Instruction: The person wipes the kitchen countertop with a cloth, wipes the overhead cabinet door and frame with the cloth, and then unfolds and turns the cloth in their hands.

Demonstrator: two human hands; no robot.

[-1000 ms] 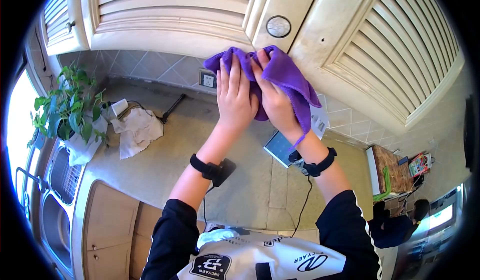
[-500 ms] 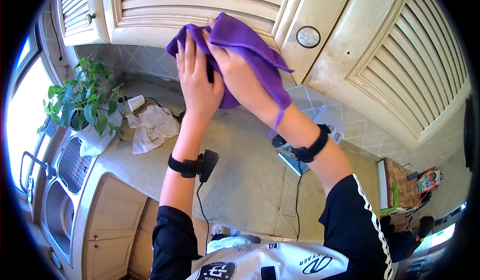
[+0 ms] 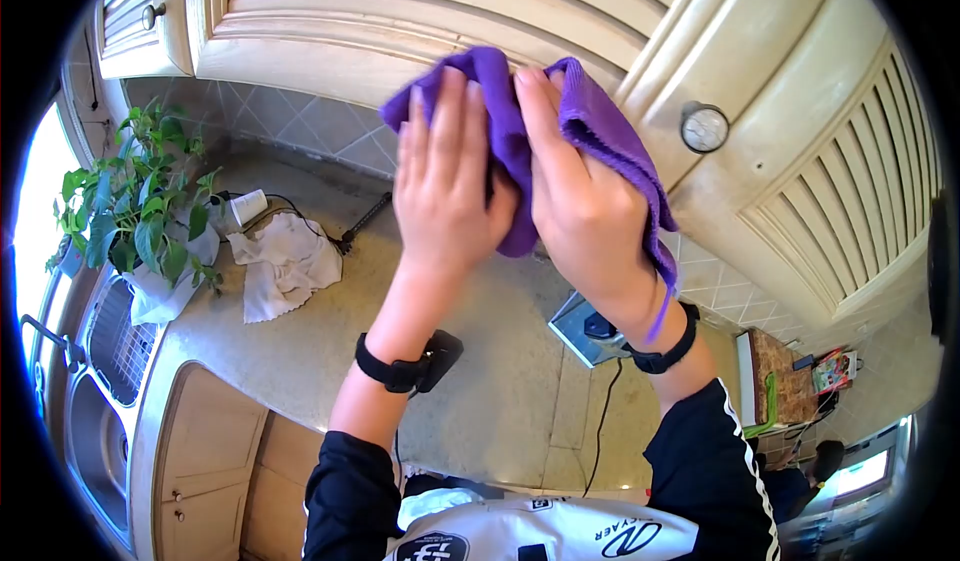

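A purple cloth (image 3: 505, 111) is bunched against the lower edge of the pale louvred wall cabinet (image 3: 330, 51). My left hand (image 3: 445, 186) holds the cloth, fingers long and pressed onto it, with the thumb at its right side. Beside it, my right hand (image 3: 585, 196) grips the same cloth, which drapes over the back of this hand down toward the wrist. A loose purple strand hangs by the right wrist. The fingertips of both hands are partly covered by folds. Black bands circle both wrists.
Below lies a grey-green countertop (image 3: 500, 381), with a crumpled white cloth (image 3: 290, 266), a white cup-like object (image 3: 248, 207) and a potted plant (image 3: 150, 211) at left. A sink (image 3: 100, 441) is farther left. A blue-edged box (image 3: 580, 331) with a cable sits at right. A round knob (image 3: 705, 128) projects from the cabinet.
Both hands and the purple cloth have moved right along the cabinet's lower edge. The cloth's right part now folds over my right hand. The camera view has shifted slightly.
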